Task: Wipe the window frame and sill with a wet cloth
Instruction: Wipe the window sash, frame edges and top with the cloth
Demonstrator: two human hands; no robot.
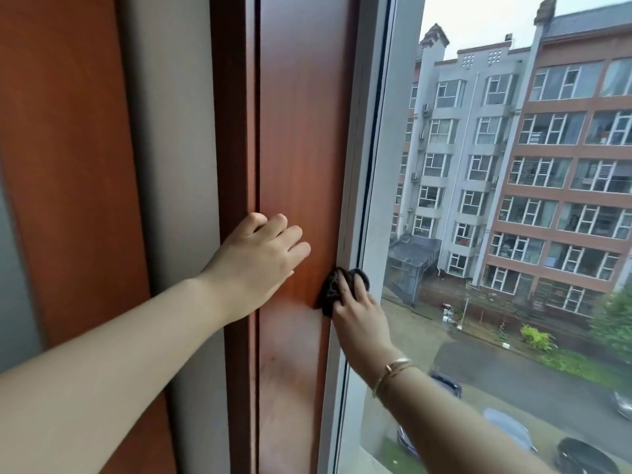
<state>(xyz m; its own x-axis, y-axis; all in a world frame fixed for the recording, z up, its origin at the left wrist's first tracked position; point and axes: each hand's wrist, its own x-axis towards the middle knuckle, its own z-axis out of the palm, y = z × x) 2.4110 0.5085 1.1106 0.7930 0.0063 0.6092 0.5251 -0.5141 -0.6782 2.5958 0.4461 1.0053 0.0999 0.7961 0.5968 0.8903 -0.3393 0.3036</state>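
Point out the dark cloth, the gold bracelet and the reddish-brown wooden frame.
dark cloth (331, 289): head view, bunched left part.
gold bracelet (393, 369): head view, band on wrist.
reddish-brown wooden frame (301, 131): head view, upper face.

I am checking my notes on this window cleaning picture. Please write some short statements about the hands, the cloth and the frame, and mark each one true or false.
1. The right hand presses a dark cloth against the frame's edge. True.
2. The left hand holds a spray bottle. False: it rests bare on the reddish wooden frame.
3. A bracelet is on the right wrist. True.
4. The cloth is white. False: it is black.
5. The glass shows apartment buildings outside. True.
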